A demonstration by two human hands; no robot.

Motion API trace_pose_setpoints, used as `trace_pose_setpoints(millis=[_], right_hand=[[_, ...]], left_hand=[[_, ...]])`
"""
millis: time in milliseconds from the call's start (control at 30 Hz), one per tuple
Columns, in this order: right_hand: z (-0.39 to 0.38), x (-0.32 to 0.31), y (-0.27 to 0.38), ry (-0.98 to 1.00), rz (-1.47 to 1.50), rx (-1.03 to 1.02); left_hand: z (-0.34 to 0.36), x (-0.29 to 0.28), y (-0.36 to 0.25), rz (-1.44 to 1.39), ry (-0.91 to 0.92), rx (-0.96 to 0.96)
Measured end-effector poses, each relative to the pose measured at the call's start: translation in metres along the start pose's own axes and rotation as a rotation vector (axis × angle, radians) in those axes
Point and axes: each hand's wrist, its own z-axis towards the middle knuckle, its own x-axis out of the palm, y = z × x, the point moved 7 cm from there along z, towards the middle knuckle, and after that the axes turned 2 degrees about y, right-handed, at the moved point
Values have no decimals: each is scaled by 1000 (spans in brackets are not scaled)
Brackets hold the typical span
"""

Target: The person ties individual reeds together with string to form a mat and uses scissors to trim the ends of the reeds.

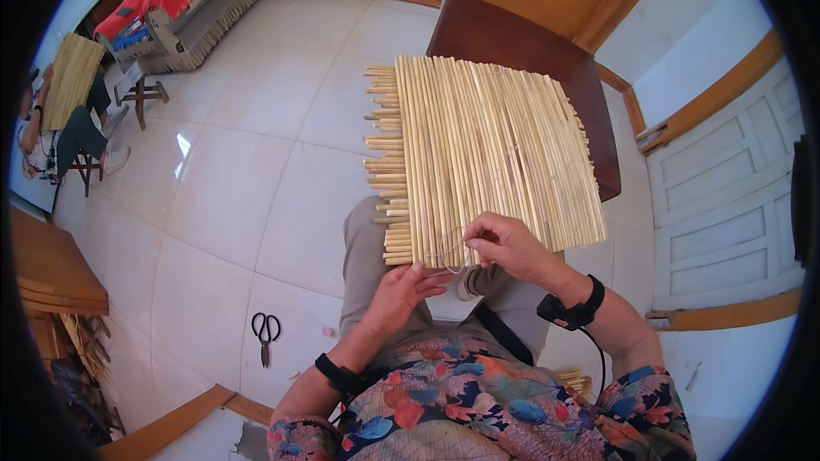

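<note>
A mat of pale straw-coloured stalks [504, 154] lies across my knees and the dark red table. One layer of stalks runs away from me, and the ends of crosswise stalks [389, 175] stick out at its left side. My left hand [398, 299] grips the mat's near left corner, thumb at the edge and other fingers partly hidden beneath it. Over the near edge, my right hand [510, 249] is closed in a pinch on a thin pale cord [442, 249], which loops loosely between the two hands. Whether a needle is in the pinch is too small to tell.
Black-handled scissors [266, 339] lie on the tiled floor at my left. The dark red table [547, 43] stands ahead under the mat. Far left, another person sits holding a similar mat [73, 77], near a small wooden stool [143, 96] and a sofa [205, 13]. A white door [726, 171] stands at right.
</note>
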Motion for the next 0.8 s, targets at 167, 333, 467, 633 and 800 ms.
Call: trace_pose_setpoints(millis=[167, 333, 467, 633, 800], right_hand=[[4, 5, -9, -24, -79, -27], [9, 9, -6, -15, -177, -48], [10, 14, -2, -29, -295, -199], [10, 17, -12, -43, -379, -362], [7, 18, -12, -2, -322, -249]], left_hand=[[2, -1, 0, 5, -39, 12], [2, -2, 2, 7, -29, -14], [1, -1, 1, 3, -8, -28], [2, -1, 3, 14, 10, -23], [0, 0, 2, -27, -41, -3]])
